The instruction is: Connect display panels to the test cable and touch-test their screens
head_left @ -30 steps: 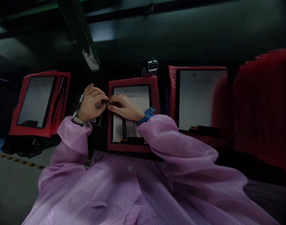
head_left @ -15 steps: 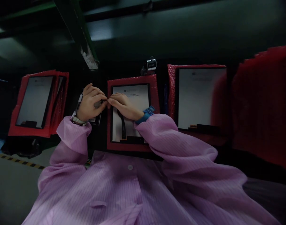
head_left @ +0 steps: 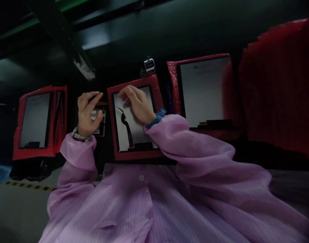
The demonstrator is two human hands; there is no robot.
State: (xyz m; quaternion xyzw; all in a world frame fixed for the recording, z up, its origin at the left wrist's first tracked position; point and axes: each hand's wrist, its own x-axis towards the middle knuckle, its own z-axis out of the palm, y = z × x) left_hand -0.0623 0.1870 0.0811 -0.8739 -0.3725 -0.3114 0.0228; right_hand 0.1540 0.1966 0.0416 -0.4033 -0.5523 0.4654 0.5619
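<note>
My left hand [head_left: 89,113], thumb and fingers apart with nothing seen between them, is left of the middle screen panel, over a small dark item with a white label [head_left: 101,125]. My right hand [head_left: 139,103] lies over the upper part of the middle panel [head_left: 141,133]; its fingers curl down and whatever they hold, if anything, is hidden. That panel has a pale face and black edges, and rests on a red bubble-wrap sheet [head_left: 156,84]. Black curved tweezers [head_left: 127,128] lie on the panel's left side.
At the left is a stack of red wrap with a panel [head_left: 35,118]. Another panel [head_left: 205,91] lies to the right, beside a blue pen [head_left: 169,98]. A metal tally counter [head_left: 149,65] stands behind. Red wrap [head_left: 278,87] is piled far right.
My hands, which met at the middle panel's left edge, have come apart. The left has moved left and opened; the right has shifted up over the panel. The camera view has turned slightly.
</note>
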